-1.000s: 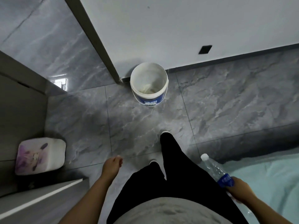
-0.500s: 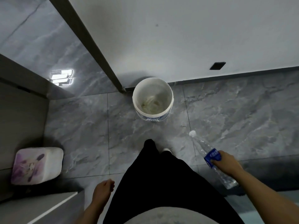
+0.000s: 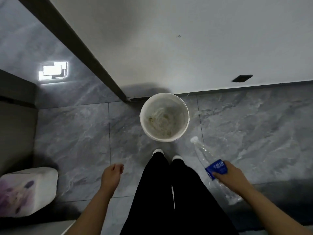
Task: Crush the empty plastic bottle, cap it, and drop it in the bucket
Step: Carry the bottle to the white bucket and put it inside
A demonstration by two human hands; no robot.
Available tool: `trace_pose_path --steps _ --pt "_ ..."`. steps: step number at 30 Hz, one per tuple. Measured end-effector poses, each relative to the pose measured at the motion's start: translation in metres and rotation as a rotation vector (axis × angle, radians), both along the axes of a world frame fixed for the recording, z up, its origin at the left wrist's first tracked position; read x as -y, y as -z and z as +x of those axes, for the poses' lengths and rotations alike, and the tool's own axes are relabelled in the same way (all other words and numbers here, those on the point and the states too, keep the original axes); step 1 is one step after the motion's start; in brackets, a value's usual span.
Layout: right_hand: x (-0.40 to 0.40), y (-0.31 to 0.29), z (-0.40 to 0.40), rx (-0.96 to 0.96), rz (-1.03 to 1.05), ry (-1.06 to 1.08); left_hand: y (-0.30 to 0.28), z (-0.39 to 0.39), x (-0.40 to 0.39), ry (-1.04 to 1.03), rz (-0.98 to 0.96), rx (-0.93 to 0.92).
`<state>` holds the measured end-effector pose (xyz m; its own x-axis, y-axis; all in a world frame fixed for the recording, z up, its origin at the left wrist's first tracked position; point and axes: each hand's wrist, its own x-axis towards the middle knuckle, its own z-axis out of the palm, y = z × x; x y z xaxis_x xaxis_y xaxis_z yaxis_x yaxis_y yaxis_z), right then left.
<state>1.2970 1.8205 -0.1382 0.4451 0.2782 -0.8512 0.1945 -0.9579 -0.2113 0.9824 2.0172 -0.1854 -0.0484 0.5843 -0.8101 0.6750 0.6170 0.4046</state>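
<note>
Bottle (image 3: 201, 155): gripped at its label by right hand (image 3: 228, 177), capped neck aimed toward bucket (image 3: 186, 114) ahead-left; left hand (image 3: 111, 175) loosely curled, empty.

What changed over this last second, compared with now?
The person has walked up to the white plastic bucket, now just beyond their feet. The right hand swung the clear blue-labelled plastic bottle forward, still gripping it, capped. The left hand stays empty.
</note>
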Motion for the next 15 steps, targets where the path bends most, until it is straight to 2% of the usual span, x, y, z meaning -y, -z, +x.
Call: trace_pose_path --steps 4,10,15 --pt "-0.061 0.034 0.010 -0.061 0.126 0.030 0.042 0.049 -0.034 -0.002 0.061 -0.013" --pt "-0.131 0.128 0.027 -0.163 0.255 0.084 0.137 0.108 -0.070 -0.017 0.122 -0.028" --pt "-0.166 0.213 0.032 -0.203 0.309 0.088 0.212 0.136 -0.094 0.247 0.288 -0.157"
